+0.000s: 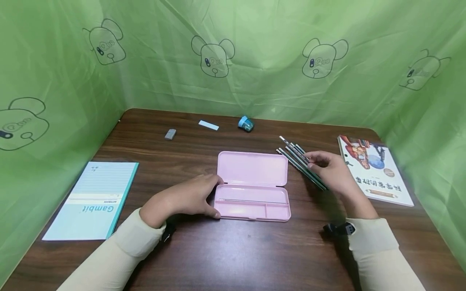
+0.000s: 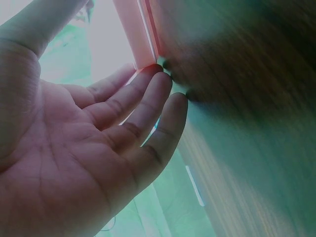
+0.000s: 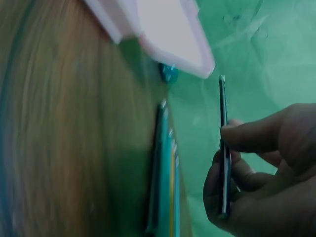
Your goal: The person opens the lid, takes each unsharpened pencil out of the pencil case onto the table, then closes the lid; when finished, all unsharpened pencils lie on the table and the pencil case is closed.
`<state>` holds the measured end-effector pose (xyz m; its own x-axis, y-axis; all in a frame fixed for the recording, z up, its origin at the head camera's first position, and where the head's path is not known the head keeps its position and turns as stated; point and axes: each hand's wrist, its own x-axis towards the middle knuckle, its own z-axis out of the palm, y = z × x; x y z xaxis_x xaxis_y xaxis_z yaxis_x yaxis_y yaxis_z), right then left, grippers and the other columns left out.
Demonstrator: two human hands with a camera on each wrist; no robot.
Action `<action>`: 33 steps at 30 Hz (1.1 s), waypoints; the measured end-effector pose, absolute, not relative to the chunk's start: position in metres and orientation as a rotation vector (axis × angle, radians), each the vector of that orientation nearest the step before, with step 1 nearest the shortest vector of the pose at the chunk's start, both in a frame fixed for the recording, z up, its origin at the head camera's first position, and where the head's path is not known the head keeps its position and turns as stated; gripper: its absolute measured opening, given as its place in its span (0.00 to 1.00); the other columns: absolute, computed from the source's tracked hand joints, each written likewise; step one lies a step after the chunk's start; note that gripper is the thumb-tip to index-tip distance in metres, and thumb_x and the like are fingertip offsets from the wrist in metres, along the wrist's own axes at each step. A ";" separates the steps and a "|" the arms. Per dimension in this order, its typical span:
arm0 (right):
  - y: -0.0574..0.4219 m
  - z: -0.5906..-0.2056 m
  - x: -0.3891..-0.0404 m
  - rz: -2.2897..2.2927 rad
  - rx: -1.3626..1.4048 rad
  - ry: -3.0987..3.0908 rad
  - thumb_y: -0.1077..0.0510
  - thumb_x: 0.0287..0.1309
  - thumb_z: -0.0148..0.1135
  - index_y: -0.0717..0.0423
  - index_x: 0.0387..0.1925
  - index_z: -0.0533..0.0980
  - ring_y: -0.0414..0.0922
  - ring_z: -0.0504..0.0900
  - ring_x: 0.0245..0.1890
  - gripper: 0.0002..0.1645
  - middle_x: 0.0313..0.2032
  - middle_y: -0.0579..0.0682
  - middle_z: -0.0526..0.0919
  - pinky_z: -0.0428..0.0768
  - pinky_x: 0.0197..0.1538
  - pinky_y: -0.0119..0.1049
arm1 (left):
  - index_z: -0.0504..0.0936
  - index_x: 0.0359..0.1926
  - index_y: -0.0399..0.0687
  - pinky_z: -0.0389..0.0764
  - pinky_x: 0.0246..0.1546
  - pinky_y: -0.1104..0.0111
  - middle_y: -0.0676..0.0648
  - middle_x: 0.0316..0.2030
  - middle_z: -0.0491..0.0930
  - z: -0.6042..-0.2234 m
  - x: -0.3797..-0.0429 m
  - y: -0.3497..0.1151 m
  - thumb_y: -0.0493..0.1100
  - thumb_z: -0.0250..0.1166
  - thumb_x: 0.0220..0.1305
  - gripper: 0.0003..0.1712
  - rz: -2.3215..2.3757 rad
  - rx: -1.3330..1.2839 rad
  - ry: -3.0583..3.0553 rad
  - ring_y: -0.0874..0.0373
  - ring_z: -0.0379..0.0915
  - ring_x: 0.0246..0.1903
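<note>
A pink pencil case (image 1: 252, 167) lies open on the table, its lid folded back and its lower half split by dividers. My left hand (image 1: 189, 196) is at the case's left end, thumb by the front corner and fingers by the hinge. In the left wrist view its fingers (image 2: 155, 98) are loosely extended, with fingertips at the pink edge. My right hand (image 1: 329, 169) pinches one dark pencil (image 3: 223, 108) between thumb and fingers. Below it, several green pencils (image 1: 303, 167) lie together on the table, right of the case.
A notebook (image 1: 92, 198) lies at left, an illustrated book (image 1: 378, 173) at right. Along the back are a grey eraser (image 1: 170, 134), a pale blue strip (image 1: 208, 125) and a blue pencil sharpener (image 1: 246, 124). A green curtain (image 1: 269, 89) hangs behind the table.
</note>
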<state>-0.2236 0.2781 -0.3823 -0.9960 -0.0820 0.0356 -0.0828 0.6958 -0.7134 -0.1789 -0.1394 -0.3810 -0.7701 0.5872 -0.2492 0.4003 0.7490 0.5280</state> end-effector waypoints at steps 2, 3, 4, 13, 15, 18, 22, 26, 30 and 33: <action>0.285 -0.389 -0.227 1.182 0.082 -2.914 0.65 0.77 0.66 0.61 0.64 0.85 0.42 0.82 0.45 0.19 0.50 0.63 0.90 0.77 0.45 0.26 | 0.75 0.70 0.42 0.76 0.75 0.49 0.42 0.67 0.81 -0.381 -0.179 -0.139 0.55 0.87 0.59 0.46 0.640 0.751 2.543 0.46 0.76 0.70; 0.288 -0.392 -0.229 1.149 0.068 -2.926 0.65 0.77 0.66 0.62 0.64 0.85 0.43 0.83 0.45 0.19 0.50 0.63 0.90 0.77 0.45 0.26 | 0.75 0.70 0.42 0.76 0.75 0.49 0.42 0.67 0.81 -0.381 -0.179 -0.139 0.55 0.87 0.59 0.46 0.642 0.750 2.543 0.46 0.76 0.70; 0.291 -0.395 -0.230 1.128 0.062 -2.932 0.65 0.76 0.66 0.62 0.63 0.86 0.45 0.82 0.45 0.19 0.49 0.63 0.90 0.76 0.45 0.26 | 0.75 0.70 0.42 0.76 0.75 0.49 0.42 0.67 0.81 -0.381 -0.179 -0.139 0.55 0.87 0.59 0.46 0.643 0.750 2.542 0.46 0.76 0.70; 0.297 -0.408 -0.235 0.976 0.146 -2.969 0.69 0.71 0.65 0.64 0.56 0.88 0.48 0.83 0.40 0.16 0.41 0.61 0.91 0.77 0.43 0.34 | 0.75 0.71 0.42 0.75 0.77 0.49 0.43 0.69 0.80 -0.382 -0.180 -0.141 0.56 0.87 0.59 0.48 0.652 0.767 2.538 0.46 0.76 0.72; 0.297 -0.410 -0.235 0.959 0.147 -2.979 0.69 0.71 0.65 0.64 0.55 0.88 0.48 0.84 0.41 0.15 0.41 0.61 0.92 0.77 0.45 0.37 | 0.75 0.71 0.43 0.75 0.77 0.49 0.43 0.69 0.80 -0.383 -0.181 -0.141 0.57 0.87 0.59 0.48 0.659 0.770 2.530 0.47 0.76 0.72; 0.296 -0.410 -0.236 0.951 0.138 -2.994 0.68 0.71 0.66 0.64 0.55 0.88 0.49 0.85 0.41 0.15 0.42 0.61 0.92 0.78 0.46 0.40 | 0.75 0.72 0.43 0.74 0.77 0.49 0.44 0.69 0.80 -0.385 -0.182 -0.143 0.57 0.87 0.59 0.48 0.671 0.774 2.520 0.47 0.75 0.72; 0.293 -0.410 -0.236 0.955 0.124 -3.011 0.67 0.71 0.67 0.64 0.55 0.87 0.48 0.85 0.40 0.15 0.40 0.60 0.92 0.78 0.46 0.41 | 0.75 0.71 0.44 0.74 0.78 0.48 0.44 0.70 0.80 -0.385 -0.183 -0.146 0.57 0.87 0.59 0.48 0.683 0.786 2.515 0.47 0.75 0.72; 0.292 -0.409 -0.236 0.953 0.123 -3.017 0.67 0.69 0.68 0.64 0.55 0.88 0.47 0.84 0.39 0.15 0.39 0.58 0.92 0.78 0.45 0.39 | 0.75 0.71 0.44 0.74 0.78 0.48 0.43 0.70 0.79 -0.385 -0.183 -0.147 0.56 0.87 0.59 0.47 0.694 0.797 2.507 0.47 0.74 0.72; 0.293 -0.407 -0.235 0.973 0.145 -3.018 0.67 0.69 0.69 0.65 0.56 0.87 0.45 0.84 0.39 0.16 0.39 0.58 0.92 0.76 0.44 0.33 | 0.74 0.71 0.44 0.73 0.78 0.47 0.43 0.70 0.79 -0.385 -0.184 -0.147 0.55 0.87 0.59 0.47 0.702 0.803 2.494 0.47 0.74 0.72; 0.293 -0.403 -0.233 1.052 0.156 -3.009 0.67 0.70 0.69 0.65 0.58 0.86 0.45 0.83 0.41 0.17 0.40 0.58 0.91 0.76 0.44 0.29 | 0.74 0.71 0.44 0.73 0.78 0.47 0.44 0.69 0.79 -0.386 -0.185 -0.147 0.54 0.87 0.59 0.46 0.700 0.800 2.489 0.47 0.74 0.72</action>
